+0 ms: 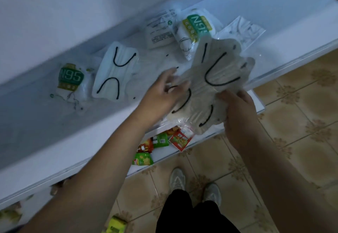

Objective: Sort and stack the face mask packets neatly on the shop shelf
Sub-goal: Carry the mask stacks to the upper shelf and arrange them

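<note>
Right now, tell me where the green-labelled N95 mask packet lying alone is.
In the head view, the green-labelled N95 mask packet lies far left on the white shelf, beside the white black-looped mask packet.

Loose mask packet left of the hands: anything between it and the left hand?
Nothing visible. The loose mask packet lies flat on the shelf, apart from the left hand, with bare shelf between them. Both hands are busy: the left touches and the right hand grips the held bundle.
</note>
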A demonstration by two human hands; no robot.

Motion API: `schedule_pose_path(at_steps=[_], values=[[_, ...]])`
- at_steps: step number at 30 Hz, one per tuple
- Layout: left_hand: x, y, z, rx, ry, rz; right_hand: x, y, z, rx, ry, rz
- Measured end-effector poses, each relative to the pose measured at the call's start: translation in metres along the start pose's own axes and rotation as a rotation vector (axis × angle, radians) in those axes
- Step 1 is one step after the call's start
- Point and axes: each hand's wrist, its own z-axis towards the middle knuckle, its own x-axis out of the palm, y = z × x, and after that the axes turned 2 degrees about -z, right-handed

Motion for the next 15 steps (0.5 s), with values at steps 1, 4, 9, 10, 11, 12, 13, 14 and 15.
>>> schedule_pose_path(at_steps=[1,4,9,10,11,12,13,14,15], values=[[0.008,-0.006,-0.011,-0.01,0.057,-0.101,-0.003,0.012,-0.007,0.007,0.036,0.038],[0.031,-0.027,-0.043,0.01,0.081,-0.15,-0.019,0.044,-0.036,-0.045,0.096,-0.032],[0.063,-0.088,-0.109,-0.084,0.249,-0.156,-0.063,0.102,-0.108,-0.033,0.039,-0.068],[0.067,-0.101,-0.124,-0.103,0.311,-0.152,-0.069,0.114,-0.126,-0.023,0.064,-0.043],[0.069,-0.116,-0.137,-0.1,0.354,-0.148,-0.072,0.126,-0.141,-0.028,0.088,-0.023],[0.069,-0.13,-0.147,-0.079,0.372,-0.149,-0.072,0.14,-0.155,-0.046,0.11,-0.016],[0.065,-0.145,-0.157,-0.059,0.365,-0.157,-0.068,0.154,-0.166,-0.071,0.128,-0.025],[0.057,-0.159,-0.166,-0.036,0.348,-0.156,-0.061,0.17,-0.177,-0.103,0.146,-0.052],[0.046,-0.174,-0.173,-0.009,0.32,-0.137,-0.05,0.188,-0.186,-0.141,0.169,-0.086]])
